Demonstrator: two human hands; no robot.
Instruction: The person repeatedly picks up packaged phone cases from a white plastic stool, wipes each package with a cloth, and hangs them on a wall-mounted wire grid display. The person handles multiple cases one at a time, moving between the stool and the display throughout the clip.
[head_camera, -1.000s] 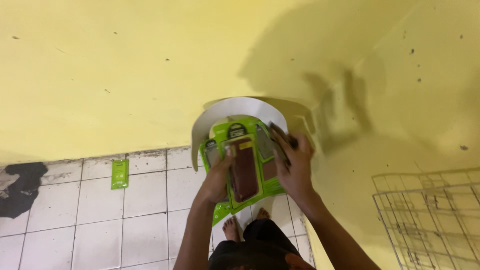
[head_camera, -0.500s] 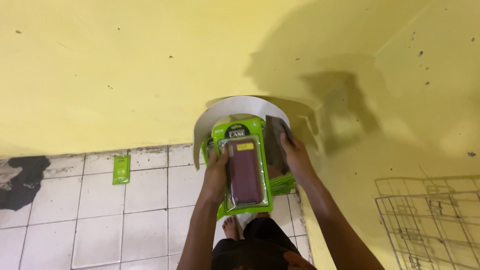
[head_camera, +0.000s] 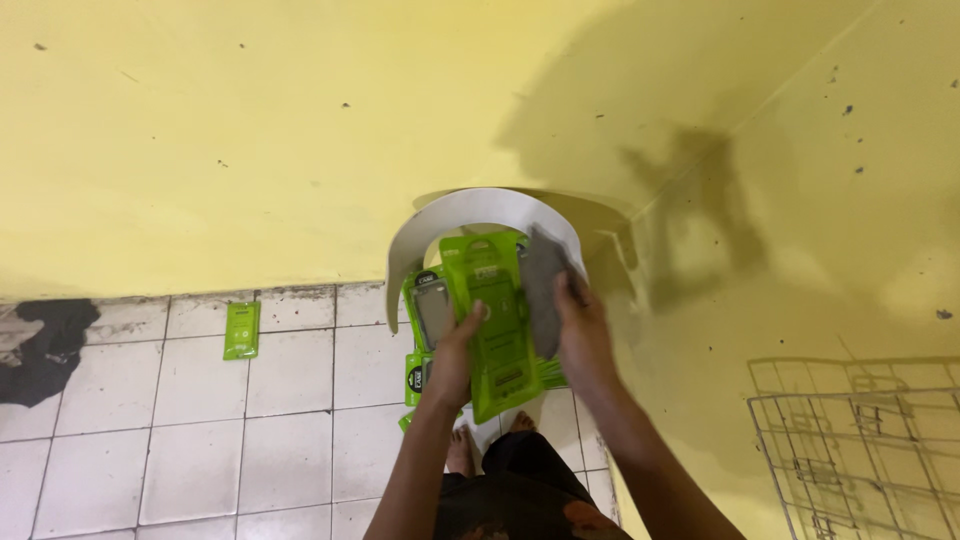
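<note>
I look down at a stack of bright green retail packs (head_camera: 495, 320) of phone cases, held above a curved white board (head_camera: 470, 215) that leans against the yellow wall. My left hand (head_camera: 455, 355) grips the green pack on top from its left side, thumb on its face. My right hand (head_camera: 580, 335) holds a dark grey phone case (head_camera: 540, 290) upright at the right side of the stack. More green packs (head_camera: 420, 375) with dark cases stick out below and to the left.
One green pack (head_camera: 241, 330) lies on the white tiled floor by the wall. A black cloth (head_camera: 45, 345) lies at far left. A white wire rack (head_camera: 860, 450) stands at lower right. My bare feet (head_camera: 460, 450) show below.
The top pack with the dark red case is gone from the front; a plain green pack face now shows. My right hand has pulled a grey case out to the right.
</note>
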